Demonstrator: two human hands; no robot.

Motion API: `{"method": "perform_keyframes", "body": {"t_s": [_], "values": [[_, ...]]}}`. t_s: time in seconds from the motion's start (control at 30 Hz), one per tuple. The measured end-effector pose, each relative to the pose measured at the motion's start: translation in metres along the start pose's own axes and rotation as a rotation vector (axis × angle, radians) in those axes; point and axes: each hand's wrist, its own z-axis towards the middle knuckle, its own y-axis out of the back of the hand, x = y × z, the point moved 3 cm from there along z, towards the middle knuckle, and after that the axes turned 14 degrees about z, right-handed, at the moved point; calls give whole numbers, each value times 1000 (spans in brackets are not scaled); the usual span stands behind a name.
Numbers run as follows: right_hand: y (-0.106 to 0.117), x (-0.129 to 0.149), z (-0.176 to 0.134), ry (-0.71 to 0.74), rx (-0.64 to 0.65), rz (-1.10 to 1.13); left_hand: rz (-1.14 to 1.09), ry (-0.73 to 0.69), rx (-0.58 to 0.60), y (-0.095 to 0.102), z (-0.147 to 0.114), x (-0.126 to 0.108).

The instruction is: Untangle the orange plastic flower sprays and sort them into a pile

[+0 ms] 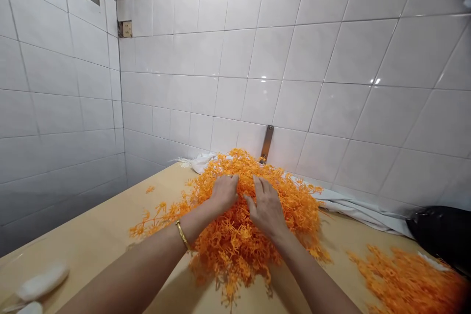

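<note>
A big heap of orange plastic flower sprigs [235,240], thin-stemmed with small branching tips, is piled on the table in front of me. My left hand [225,192], with a gold bangle on its wrist, is curled closed at the upper left of the heap, apparently around some stems; its fingertips are partly hidden. On the right side of the pile lies my right hand [267,206], thumb apart from the fingers, which stretch out over the sprigs. A small gap filled with orange sprigs separates the two hands.
The tan table [110,225] meets a tiled wall [243,49]. A second orange pile [408,279] lies at right, near a black bag-like item [445,233]. White cloth [353,206] runs along the wall, where a metal strip [267,143] stands. White objects [44,282] sit front left.
</note>
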Motion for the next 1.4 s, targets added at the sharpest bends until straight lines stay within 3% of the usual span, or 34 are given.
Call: {"method": "perform_keyframes", "body": {"t_s": [0.07, 0.13, 0.23, 0.37, 0.47, 0.57, 0.63, 0.7, 0.77, 0.87, 0.93, 1.0, 1.07, 1.13, 1.2, 1.4], "values": [[-23, -14, -10, -60, 122, -45, -173, 122, -66, 9, 16, 17], [-40, -25, -19, -104, 229, -84, -463, 280, -222, 27, 39, 35], [-50, -30, -24, -143, 301, -115, -850, 396, -377, 63, 78, 51], [-50, -25, -20, -143, 320, -142, -1064, 461, -462, 114, 112, 50], [-50, -25, -17, -153, 316, -115, -1111, 390, -487, 133, 108, 35], [-39, -27, -13, -169, 256, 51, -1040, 204, -324, 123, 78, 10], [-19, -27, -11, -182, 111, 266, -921, 73, -207, 104, 46, -7], [9, -27, -14, -246, -89, 560, -755, 4, -166, 83, 11, -21], [33, -26, -24, -410, -203, 949, -586, -12, -159, 64, -23, -33], [48, -16, -42, -704, -123, 1532, -362, -122, -93, 44, -66, -59], [50, -9, -51, -796, -77, 1709, -233, -292, -34, 36, -90, -79], [49, -6, -56, -839, -94, 1714, -150, -459, -49, 35, -110, -91], [49, -8, -57, -889, -145, 1659, -122, -542, -143, 38, -124, -90], [53, -11, -56, -957, -226, 1618, -111, -496, -254, 41, -131, -76], [63, -14, -54, -1009, -310, 1587, -66, -376, -290, 39, -133, -55], [108, -19, -39, -911, -416, 1433, 141, -237, 1, -4, -126, -19]]}}
